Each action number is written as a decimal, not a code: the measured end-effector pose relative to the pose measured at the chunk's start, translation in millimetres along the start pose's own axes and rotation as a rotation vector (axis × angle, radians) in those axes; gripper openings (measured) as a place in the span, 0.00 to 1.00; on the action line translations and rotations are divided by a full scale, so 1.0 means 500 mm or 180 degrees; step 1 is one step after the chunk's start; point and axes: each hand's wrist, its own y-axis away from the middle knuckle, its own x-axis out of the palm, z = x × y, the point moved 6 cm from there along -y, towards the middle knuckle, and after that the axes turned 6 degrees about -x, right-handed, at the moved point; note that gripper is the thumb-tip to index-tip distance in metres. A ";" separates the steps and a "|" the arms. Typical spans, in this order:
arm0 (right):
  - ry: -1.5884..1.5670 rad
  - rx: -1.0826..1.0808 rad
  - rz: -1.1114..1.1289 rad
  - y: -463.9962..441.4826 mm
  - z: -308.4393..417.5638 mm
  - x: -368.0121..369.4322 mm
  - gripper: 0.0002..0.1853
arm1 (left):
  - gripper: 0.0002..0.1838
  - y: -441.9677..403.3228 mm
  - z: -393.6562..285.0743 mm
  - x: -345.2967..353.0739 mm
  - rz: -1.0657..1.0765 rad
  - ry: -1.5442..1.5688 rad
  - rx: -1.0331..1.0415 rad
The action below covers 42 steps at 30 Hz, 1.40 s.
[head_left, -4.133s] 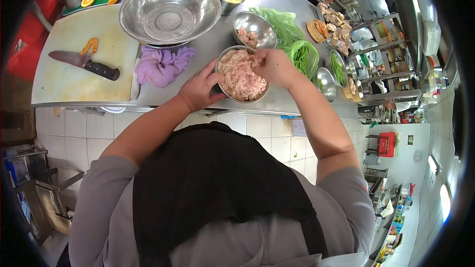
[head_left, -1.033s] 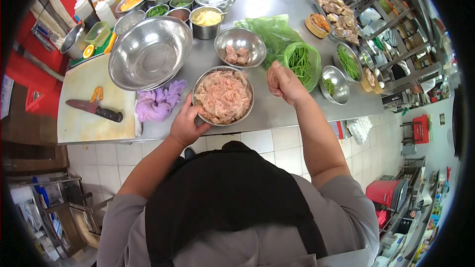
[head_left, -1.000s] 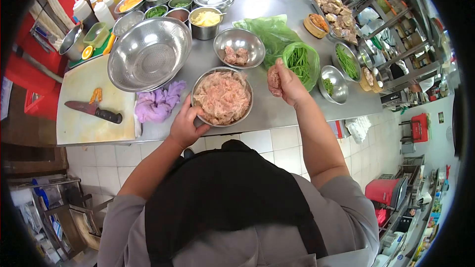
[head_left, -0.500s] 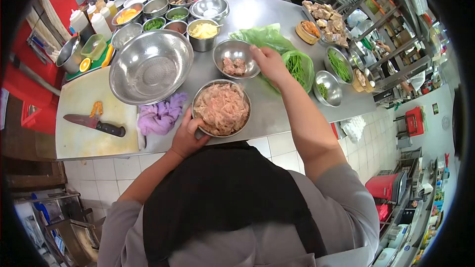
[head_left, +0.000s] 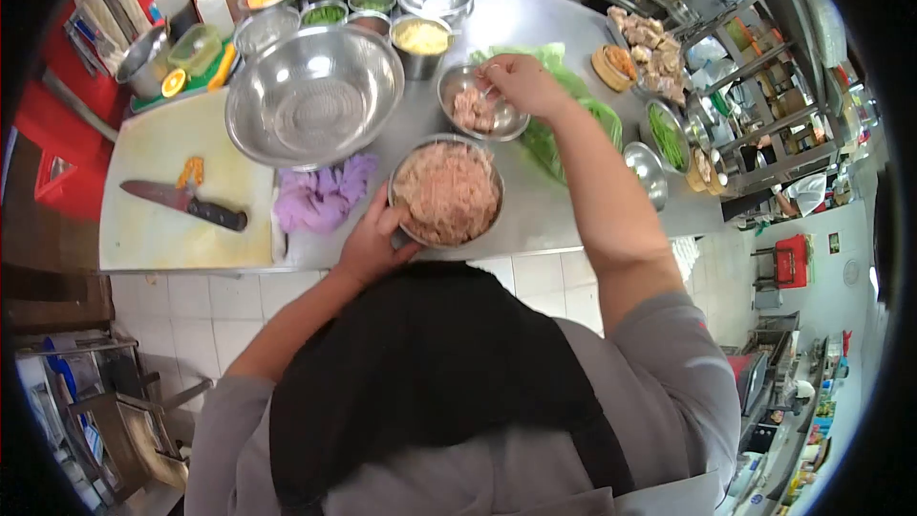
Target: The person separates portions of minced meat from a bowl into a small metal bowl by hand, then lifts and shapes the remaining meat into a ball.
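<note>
A metal bowl (head_left: 500, 213) heaped with pale pink minced meat (head_left: 447, 191) stands near the table's front edge. My left hand (head_left: 375, 241) grips its left side, thumb at the rim. Just behind it sits a smaller metal bowl (head_left: 449, 86) holding some pink meat chunks (head_left: 473, 111). Over that bowl's right rim reaches my right hand (head_left: 525, 86), its fingers pinched together above the meat. Whatever lies between those fingertips is too small to make out. A crumpled purple cloth (head_left: 320, 196) lies left of the minced meat.
On the left, a cutting board (head_left: 191, 244) bears a black-handled knife (head_left: 186, 204). A large perforated metal bowl (head_left: 315, 96) stands behind the cloth. Several ingredient bowls and squeeze bottles (head_left: 212, 10) line the back left. Green plastic bags (head_left: 552, 148) and a tray of meat (head_left: 654, 53) are at right.
My right hand has moved inward over the smaller bowl's rim, fingers now lower above the meat. My left hand keeps its hold. The whole view has shifted slightly.
</note>
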 end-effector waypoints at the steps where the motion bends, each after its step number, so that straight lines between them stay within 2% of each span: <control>1: 0.0036 -0.0127 0.0346 0.032 0.013 0.012 0.15 | 0.25 -0.001 0.004 -0.001 0.0076 -0.0075 -0.0063; 3: 0.0043 -0.0354 0.1042 0.102 0.021 0.046 0.12 | 0.25 0.013 -0.005 0.002 0.0150 -0.0099 -0.0106; 6: 0.0991 -0.0562 0.1184 0.220 0.041 0.085 0.13 | 0.26 -0.006 -0.027 -0.017 0.0049 0.0018 0.0035; 7: 0.1321 -0.0465 0.1159 0.252 0.058 0.098 0.21 | 0.27 -0.008 -0.030 -0.019 0.0072 0.0105 0.0027; 10: 0.2035 -0.0820 0.0323 0.299 0.042 0.138 0.28 | 0.28 -0.005 -0.031 -0.015 0.0045 0.0142 0.0069; 11: 0.1962 -0.0602 0.0370 0.299 0.036 0.142 0.33 | 0.27 -0.006 -0.030 -0.014 0.0021 0.0115 0.0103; 20: 0.1992 -0.0447 0.0624 0.260 0.015 0.153 0.35 | 0.25 -0.012 -0.033 -0.016 0.0101 0.0151 0.0058; 33: 0.1936 -0.0220 0.0890 0.218 -0.019 0.164 0.24 | 0.27 -0.013 -0.024 -0.016 0.0196 0.0220 -0.0013; 38: 0.1390 -0.0637 0.0771 0.210 -0.025 0.139 0.21 | 0.28 -0.013 -0.017 -0.011 0.0176 0.0260 0.0009; 41: 0.1462 -0.0925 0.0666 0.242 0.040 0.129 0.21 | 0.28 -0.010 -0.013 -0.010 0.0264 0.0267 -0.0171; 42: 0.1598 -0.0810 0.0713 0.241 0.040 0.133 0.22 | 0.28 -0.006 -0.015 -0.010 0.0252 0.0254 -0.0140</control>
